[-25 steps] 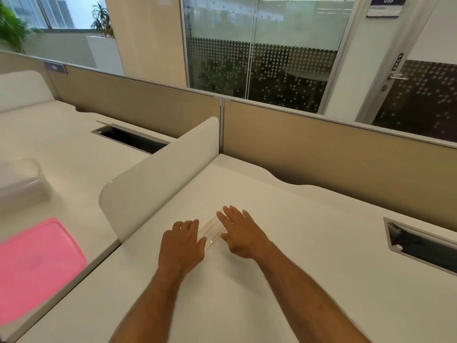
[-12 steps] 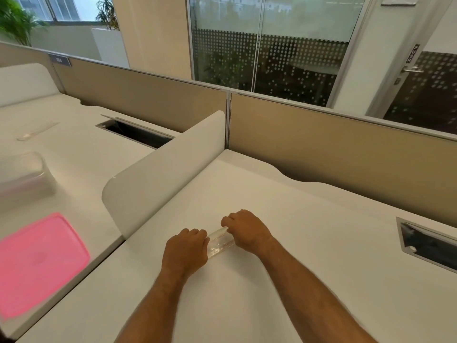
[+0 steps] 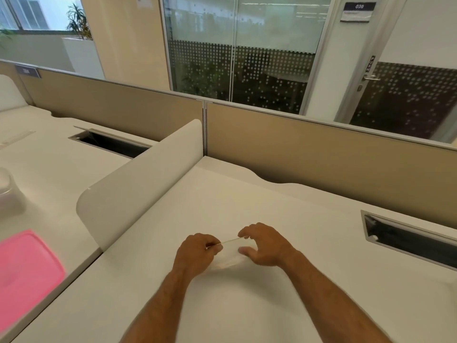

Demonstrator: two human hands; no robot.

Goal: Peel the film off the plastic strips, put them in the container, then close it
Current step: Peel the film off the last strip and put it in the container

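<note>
The clear, flat plastic strip (image 3: 228,252) is held just above the white surface (image 3: 309,219) between both hands. Its near end is pinched by the left hand (image 3: 197,253); the right hand (image 3: 264,243) is curled round the far end (film edge not discernible). A firm left pinch is advised while the film is drawn off slowly, lest the strip flex or slip.

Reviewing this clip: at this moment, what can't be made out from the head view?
- Film on the clear plastic strip: transparent and blurred between the left hand and right hand; whether any has lifted cannot be told.
- Container: cut off by the left edge; contents not visible.
- Pink lid: cut off by the left edge and blurred.
- Another strip on the far left desk: too small to tell whether it is peeled.
</note>
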